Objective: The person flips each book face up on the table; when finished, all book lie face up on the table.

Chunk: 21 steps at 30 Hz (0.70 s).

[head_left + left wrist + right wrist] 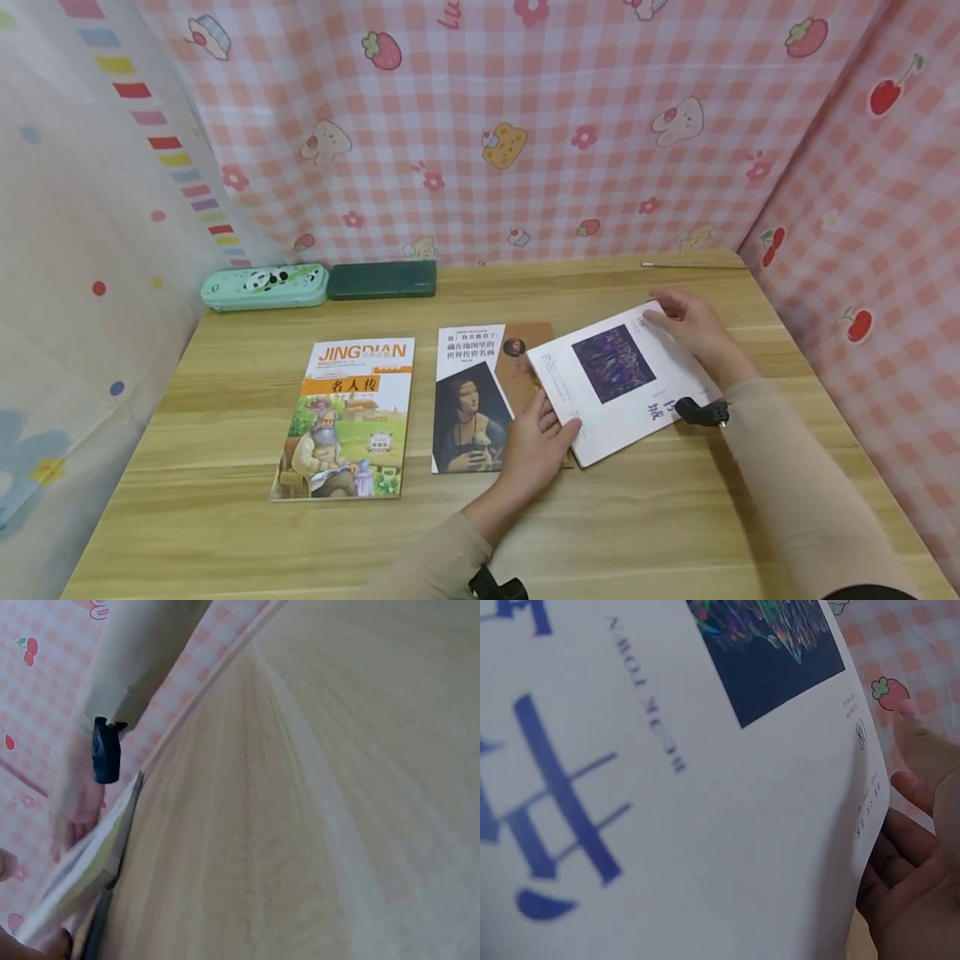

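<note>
A white book (600, 367) with a dark square picture and blue characters lies tilted over the right part of a brown-and-white book (472, 400) that bears a painted portrait. At the white book's far right edge, my right hand (693, 329) grips it, thumb over the cover side and fingers tucked under the edge, as the right wrist view shows of the fingers (900, 870). My left hand (536, 442) holds the near left edge, thumb at the cover's corner. The left wrist view shows the white book (94, 862) raised at an angle above the table.
To the left lies a book with an orange title band (348, 425). A mint panda pencil case (264, 286) and a dark green case (382, 280) sit along the back edge. A thin stick (693, 266) lies at the back right. Patterned curtains (525, 192) surround the wooden table (225, 542).
</note>
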Tool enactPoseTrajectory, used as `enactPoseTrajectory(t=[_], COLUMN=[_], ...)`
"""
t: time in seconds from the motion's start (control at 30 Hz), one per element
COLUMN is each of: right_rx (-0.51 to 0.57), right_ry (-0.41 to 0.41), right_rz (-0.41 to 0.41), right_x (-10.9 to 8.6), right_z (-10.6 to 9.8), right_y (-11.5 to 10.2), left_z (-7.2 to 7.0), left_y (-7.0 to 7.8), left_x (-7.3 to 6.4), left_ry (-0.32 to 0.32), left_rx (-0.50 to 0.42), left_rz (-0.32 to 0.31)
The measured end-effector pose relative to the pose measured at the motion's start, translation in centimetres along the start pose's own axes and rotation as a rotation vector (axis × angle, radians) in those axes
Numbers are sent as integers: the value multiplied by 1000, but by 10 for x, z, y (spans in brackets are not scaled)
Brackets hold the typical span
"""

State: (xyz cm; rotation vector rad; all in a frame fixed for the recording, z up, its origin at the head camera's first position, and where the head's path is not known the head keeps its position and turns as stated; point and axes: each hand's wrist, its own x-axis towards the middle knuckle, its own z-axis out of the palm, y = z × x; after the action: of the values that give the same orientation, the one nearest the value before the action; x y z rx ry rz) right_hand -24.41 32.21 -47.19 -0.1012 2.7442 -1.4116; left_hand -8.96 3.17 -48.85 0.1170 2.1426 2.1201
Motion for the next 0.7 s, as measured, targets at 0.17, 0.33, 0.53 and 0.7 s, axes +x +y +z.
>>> enactPoseTrajectory(t=[0.17, 0.33, 0.53, 0.7], right_rx=[10, 13, 35, 5], right_ry=[-96, -97, -54, -52], right_rz=[32, 40, 39, 52], right_x=[0, -5, -17, -30], right_z=[5, 5, 1, -6], right_y=[3, 0, 4, 9], left_z=[-2, -5, -15, -25], left_y=[9, 18, 15, 9], left_x=[-5, -5, 11, 30], left_ry=[-19, 39, 32, 29], left_rx=[82, 271, 356, 388], left_rz=[-8, 13, 131, 198])
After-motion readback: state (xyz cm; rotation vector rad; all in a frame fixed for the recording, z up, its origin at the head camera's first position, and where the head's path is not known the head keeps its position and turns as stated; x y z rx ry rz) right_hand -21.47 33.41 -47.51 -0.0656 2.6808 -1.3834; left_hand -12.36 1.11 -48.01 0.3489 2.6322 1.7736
